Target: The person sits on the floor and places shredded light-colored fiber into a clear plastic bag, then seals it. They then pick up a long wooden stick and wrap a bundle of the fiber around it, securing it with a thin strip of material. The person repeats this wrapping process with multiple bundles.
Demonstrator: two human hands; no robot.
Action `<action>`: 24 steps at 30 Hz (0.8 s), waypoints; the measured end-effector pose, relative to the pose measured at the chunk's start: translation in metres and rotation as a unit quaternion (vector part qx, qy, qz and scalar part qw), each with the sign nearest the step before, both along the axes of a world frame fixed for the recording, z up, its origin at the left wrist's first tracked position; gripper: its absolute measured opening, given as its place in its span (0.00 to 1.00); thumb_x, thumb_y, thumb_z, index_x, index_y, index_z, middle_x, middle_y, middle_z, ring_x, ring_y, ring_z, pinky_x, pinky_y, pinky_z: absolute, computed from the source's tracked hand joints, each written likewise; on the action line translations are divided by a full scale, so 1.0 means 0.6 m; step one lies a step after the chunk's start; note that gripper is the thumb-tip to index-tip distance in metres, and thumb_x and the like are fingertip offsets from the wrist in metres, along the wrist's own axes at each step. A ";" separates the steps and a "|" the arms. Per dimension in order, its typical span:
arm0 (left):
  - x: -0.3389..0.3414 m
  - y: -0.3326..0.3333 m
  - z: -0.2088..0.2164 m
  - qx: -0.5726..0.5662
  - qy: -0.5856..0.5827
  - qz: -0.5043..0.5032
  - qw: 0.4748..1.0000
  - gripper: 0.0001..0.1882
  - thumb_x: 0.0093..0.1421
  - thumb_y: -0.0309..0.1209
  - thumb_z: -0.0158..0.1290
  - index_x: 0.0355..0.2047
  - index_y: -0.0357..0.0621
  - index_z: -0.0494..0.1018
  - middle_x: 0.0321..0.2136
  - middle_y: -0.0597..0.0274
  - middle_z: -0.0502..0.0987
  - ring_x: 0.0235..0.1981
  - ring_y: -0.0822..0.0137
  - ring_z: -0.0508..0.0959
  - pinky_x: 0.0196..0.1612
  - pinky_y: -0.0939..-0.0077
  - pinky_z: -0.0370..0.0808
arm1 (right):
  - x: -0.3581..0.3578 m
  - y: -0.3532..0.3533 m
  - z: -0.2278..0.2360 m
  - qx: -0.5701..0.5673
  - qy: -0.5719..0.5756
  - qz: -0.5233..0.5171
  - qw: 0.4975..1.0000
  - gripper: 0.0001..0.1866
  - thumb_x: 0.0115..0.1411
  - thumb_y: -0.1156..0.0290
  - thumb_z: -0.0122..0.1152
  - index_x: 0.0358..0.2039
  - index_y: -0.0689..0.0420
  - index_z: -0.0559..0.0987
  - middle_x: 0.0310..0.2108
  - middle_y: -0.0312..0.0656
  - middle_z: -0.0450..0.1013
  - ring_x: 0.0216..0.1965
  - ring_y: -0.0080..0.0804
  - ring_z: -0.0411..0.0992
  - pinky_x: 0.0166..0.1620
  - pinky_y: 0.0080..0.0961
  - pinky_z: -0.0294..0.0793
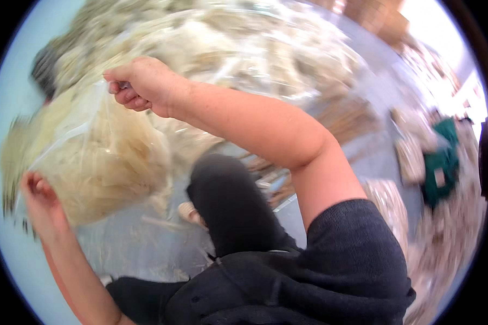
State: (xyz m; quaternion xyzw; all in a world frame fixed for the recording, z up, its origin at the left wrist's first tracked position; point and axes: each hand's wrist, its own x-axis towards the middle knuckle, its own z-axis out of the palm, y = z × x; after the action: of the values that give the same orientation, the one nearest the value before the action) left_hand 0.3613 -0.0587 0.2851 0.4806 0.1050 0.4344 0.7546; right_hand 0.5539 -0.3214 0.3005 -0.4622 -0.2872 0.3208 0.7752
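Observation:
A large clear plastic bag (pixel 114 168) filled with pale yellowish, flat, strip-like pieces stands in front of me on the left. My right hand (pixel 141 86) reaches across to its far top corner, fingers closed in a pinch on the plastic edge. At the near end of that same edge is my left hand (pixel 43 203), its fingers curled round the plastic. Between the two hands the bag's rim runs taut and slanted. Motion blurs the contents, so their exact kind cannot be told.
More clear bags (pixel 244 49) of similar pale material are heaped beyond. Brown strips (pixel 347 119) lie on the grey floor. To the right are wrapped bundles (pixel 410 160) and a green cloth-like item (pixel 440 168); brown boxes (pixel 382 21) stand far right. A pale wall borders the left.

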 end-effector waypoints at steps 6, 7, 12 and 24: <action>0.066 -0.302 0.022 0.123 0.154 -0.267 0.943 0.11 0.63 0.41 0.48 0.33 0.47 0.70 0.25 0.68 0.73 0.18 0.83 0.67 0.19 0.91 0.62 | 0.015 -0.409 0.028 -0.031 -0.187 -0.397 0.898 0.13 0.56 0.64 0.57 0.17 0.51 0.70 0.14 0.29 0.61 0.15 0.17 0.58 0.18 0.15 0.54; 0.079 -0.349 0.010 0.163 0.168 -0.258 0.937 0.12 0.63 0.42 0.47 0.30 0.47 0.69 0.22 0.66 0.73 0.16 0.81 0.67 0.18 0.88 0.63 | 0.030 -0.474 0.037 -0.033 -0.221 -0.449 0.865 0.13 0.57 0.64 0.56 0.17 0.51 0.71 0.14 0.28 0.61 0.15 0.17 0.57 0.18 0.15 0.55; 0.159 -0.333 -0.077 0.218 0.320 -0.258 0.886 0.12 0.63 0.41 0.47 0.31 0.46 0.69 0.24 0.62 0.77 0.19 0.78 0.70 0.22 0.85 0.68 | -0.026 -0.982 0.050 -0.107 -0.232 -0.744 0.617 0.10 0.59 0.63 0.53 0.21 0.48 0.73 0.15 0.24 0.61 0.14 0.15 0.56 0.17 0.16 0.55; -0.132 0.138 -0.289 0.002 0.530 0.099 0.842 0.09 0.59 0.38 0.47 0.30 0.46 0.68 0.25 0.62 0.78 0.25 0.73 0.77 0.29 0.77 0.76 | -0.237 -1.266 -0.535 -0.475 0.426 -0.723 0.264 0.17 0.56 0.61 0.50 0.32 0.64 0.77 0.30 0.45 0.75 0.28 0.34 0.72 0.29 0.29 0.71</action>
State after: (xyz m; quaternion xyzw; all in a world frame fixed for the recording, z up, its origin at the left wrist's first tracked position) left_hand 0.2820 0.0240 0.1119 0.6261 0.5354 0.1859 0.5356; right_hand 0.4117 -1.0811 -0.0207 -0.5610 0.7413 -0.1428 0.3395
